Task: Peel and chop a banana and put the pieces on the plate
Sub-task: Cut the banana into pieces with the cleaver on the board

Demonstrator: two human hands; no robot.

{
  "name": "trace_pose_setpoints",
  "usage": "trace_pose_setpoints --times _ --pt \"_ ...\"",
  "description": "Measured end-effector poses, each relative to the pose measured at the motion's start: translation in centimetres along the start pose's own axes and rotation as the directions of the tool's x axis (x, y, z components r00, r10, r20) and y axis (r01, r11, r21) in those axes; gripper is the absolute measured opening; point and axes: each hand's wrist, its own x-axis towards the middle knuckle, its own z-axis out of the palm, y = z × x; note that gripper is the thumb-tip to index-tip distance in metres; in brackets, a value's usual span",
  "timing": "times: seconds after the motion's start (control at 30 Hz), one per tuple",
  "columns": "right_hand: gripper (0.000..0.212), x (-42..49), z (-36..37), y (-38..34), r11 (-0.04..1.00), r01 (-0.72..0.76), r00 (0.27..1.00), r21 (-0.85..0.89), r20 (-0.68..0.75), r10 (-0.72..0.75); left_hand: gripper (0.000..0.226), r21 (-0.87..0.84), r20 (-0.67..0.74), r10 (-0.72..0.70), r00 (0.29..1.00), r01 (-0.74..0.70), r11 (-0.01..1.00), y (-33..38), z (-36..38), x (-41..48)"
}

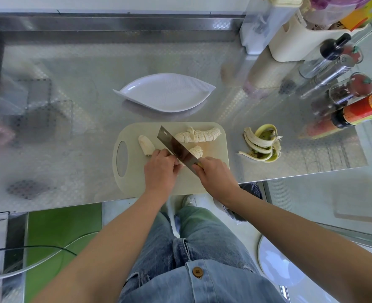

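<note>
Spanning the view, the steel worktop (pixel 71 84) carries the cutting board (pixel 134 132), with the empty plate (pixel 165 92) set just beyond it. The cleaver (pixel 176 147) is held by its handle in the closed grip of the right hand (pixel 215 173). The half-cut banana piece (pixel 195 151) is pinned on the board under the curled fingers of the left hand (pixel 160 171), hard against the blade. A knuckle could be nicked there, or the soft fruit squashed and slipped.

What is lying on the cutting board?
A row of banana slices, a smaller sliced bit, an uncut piece, and the knife. The left hand covers whatever it steadies.
</note>
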Motion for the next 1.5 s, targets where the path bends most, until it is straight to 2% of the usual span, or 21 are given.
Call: trace_pose_setpoints --times 0.47,0.67,1.3,1.5 --pt "0.035 0.20 0.65 0.55 0.999 -0.022 0.998 -0.035 0.061 0.024 0.016 -0.013 0.001 -0.015 1.000 0.015 1.000 0.01 0.01 -0.21" --pt "0.038 0.00 0.54 0.61 1.000 0.018 1.000 -0.002 -0.025 -0.018 0.016 0.000 -0.012 -0.002 1.000 0.002 1.000 0.07 -0.01 -0.18" --pt "0.032 0.31 0.61 0.27 0.999 -0.014 0.998 -0.033 0.055 0.016 0.014 -0.005 -0.002 -0.018 1.000 0.018 1.000 0.11 0.02 -0.08" --pt "0.036 0.03 0.40 0.49 1.000 0.007 1.000 0.003 -0.009 -0.007 0.012 -0.004 0.001 -0.015 1.000 0.015 1.000 0.00 0.05 -0.01"
